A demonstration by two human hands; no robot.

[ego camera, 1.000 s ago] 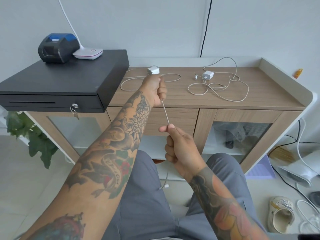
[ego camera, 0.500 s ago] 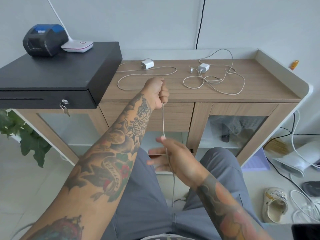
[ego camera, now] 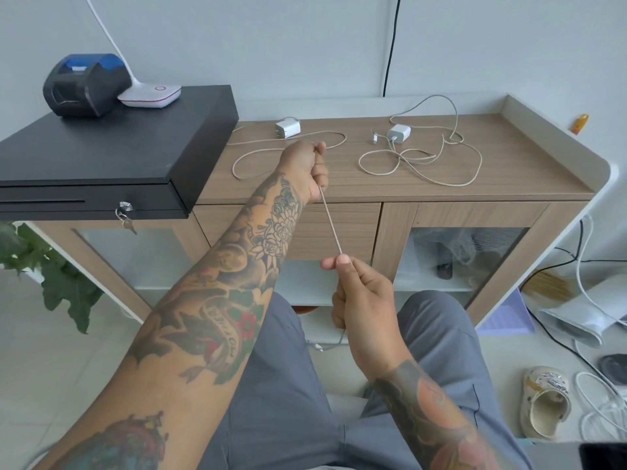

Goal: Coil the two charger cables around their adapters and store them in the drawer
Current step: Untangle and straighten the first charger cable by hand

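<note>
Cabinet (ego camera: 529,179): holds both chargers; your drawer (ego camera: 339,228) sits closed below.
Right charger (ego camera: 399,133): untouched, cord loosely tangled.
Left charger (ego camera: 287,128): lies near the edge; pull hard and you could drag it off.
Left hand (ego camera: 305,171): fist clenched around its cord (ego camera: 330,225).
Right hand (ego camera: 363,300): pinches the same cord, taut between; the tail hanging below may snag.

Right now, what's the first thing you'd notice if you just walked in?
Two tattooed arms fill the middle: the left hand and right hand pull a pale cable tight between them, in front of the wooden cabinet. On its top lie two white adapters, the left adapter and the right adapter, which sits amid loose cable loops.
</note>
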